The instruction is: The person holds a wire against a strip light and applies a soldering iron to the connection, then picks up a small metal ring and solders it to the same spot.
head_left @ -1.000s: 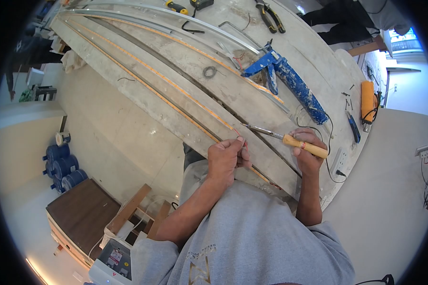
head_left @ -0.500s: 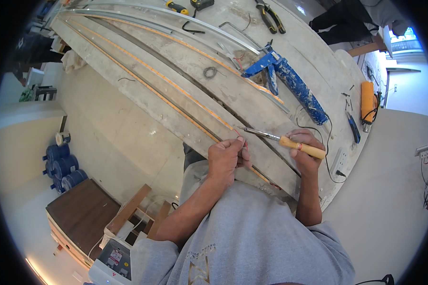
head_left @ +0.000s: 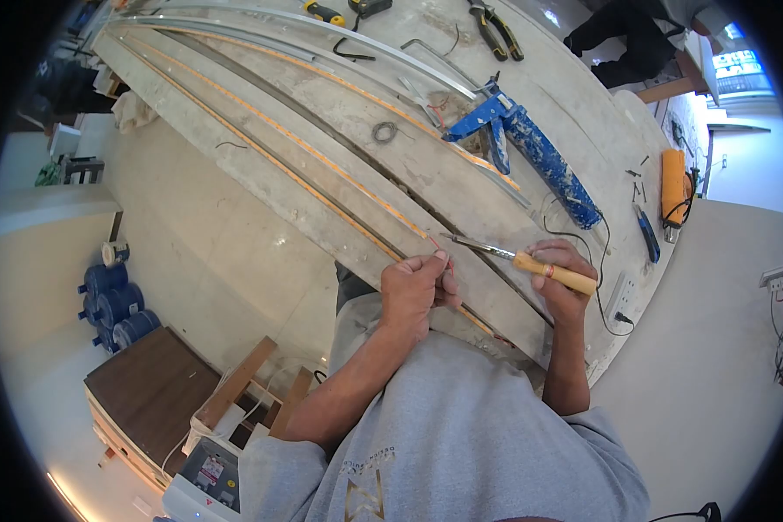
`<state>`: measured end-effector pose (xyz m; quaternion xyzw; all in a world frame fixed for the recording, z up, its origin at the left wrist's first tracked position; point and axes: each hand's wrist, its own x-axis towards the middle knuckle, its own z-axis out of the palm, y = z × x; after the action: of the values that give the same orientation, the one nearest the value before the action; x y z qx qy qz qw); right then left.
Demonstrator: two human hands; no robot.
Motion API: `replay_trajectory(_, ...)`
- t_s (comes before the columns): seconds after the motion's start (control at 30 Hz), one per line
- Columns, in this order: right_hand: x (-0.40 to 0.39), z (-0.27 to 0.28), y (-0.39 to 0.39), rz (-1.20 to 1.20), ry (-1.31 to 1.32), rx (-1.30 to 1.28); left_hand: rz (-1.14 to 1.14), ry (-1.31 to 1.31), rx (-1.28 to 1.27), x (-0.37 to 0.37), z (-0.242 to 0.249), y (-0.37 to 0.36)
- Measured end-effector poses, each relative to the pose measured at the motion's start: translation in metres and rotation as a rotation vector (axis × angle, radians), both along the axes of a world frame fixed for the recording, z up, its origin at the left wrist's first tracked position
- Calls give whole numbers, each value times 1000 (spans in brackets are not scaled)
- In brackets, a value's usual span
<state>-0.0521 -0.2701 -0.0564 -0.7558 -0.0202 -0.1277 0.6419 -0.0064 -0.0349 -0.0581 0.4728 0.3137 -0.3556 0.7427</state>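
Observation:
My right hand (head_left: 562, 271) is closed around the wooden handle of a soldering iron (head_left: 531, 264), whose metal tip points left. Between the thumb and finger of my left hand (head_left: 416, 283) is a thin red wire (head_left: 433, 243). That wire runs up to the end of an orange-yellow LED strip (head_left: 339, 177) lying along the workbench. The iron's tip is a little to the right of the wire and seems apart from it. A second LED strip in a channel (head_left: 313, 193) passes beneath my left hand.
On the workbench (head_left: 487, 300) lie a blue caulking gun (head_left: 544, 157), pliers (head_left: 496, 30), a utility knife (head_left: 645, 233), an orange tool (head_left: 672, 191), a power strip (head_left: 619, 296) and a wire coil (head_left: 384, 132). Another person (head_left: 639, 39) is at the far right. Blue water jugs (head_left: 117, 304) stand at left.
The soldering iron and my right hand have shifted slightly right, taking the tip a little away from the wire. My left hand stays in place. The person at the back has moved.

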Motion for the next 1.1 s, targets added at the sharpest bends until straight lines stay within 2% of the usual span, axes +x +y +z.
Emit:
replay_trajectory(0.47, 0, 5, 2, -17, 33, -7, 15, -8, -10, -1, 0, -1)
replay_trajectory(0.63, -2, 0, 2, -43, 15, 99, 12, -14, -11, -1, 0, 0)
replay_trajectory(1.1, 4, 2, 8, 11, 26, 68, 2, -4, 1, -1, 0, 0)
